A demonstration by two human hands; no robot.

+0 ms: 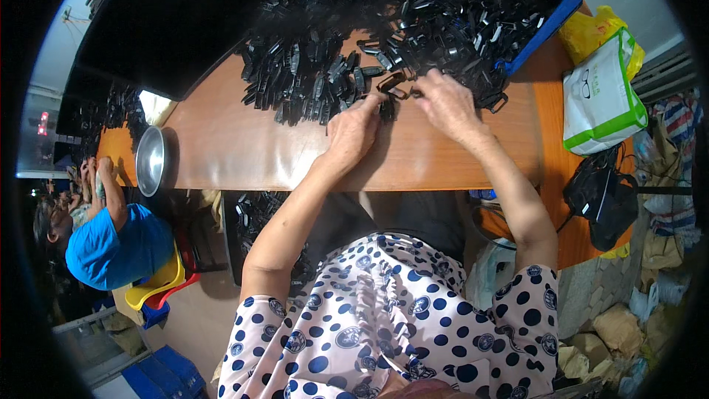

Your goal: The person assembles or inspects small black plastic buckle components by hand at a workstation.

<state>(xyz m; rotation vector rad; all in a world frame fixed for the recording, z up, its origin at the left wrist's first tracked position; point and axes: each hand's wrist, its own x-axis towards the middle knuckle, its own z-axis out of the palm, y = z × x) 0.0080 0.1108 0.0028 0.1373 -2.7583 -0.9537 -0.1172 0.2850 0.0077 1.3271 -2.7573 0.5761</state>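
Note:
Both my hands work at the near edge of a heap of small black plastic pieces [303, 81], some shaped like narrow frames or buckles. My left hand [353, 133] is closed, its fingertips against a black frame-shaped piece [391, 81] that stands out from the heap. Just to the right, my right hand [447, 106] is bent with its fingers drawn together around a small dark bit at their tips. The fingers partly hide that bit, so its exact kind cannot be made out. A small gap separates the two hands.
The pieces lie on a brown wooden table [221, 148]. A metal bowl [152, 161] sits at its left edge. At right are a white-and-green bag [602, 96], a yellow bag [594, 29] and a black bag [602, 196]. A person in blue [122, 247] sits at left.

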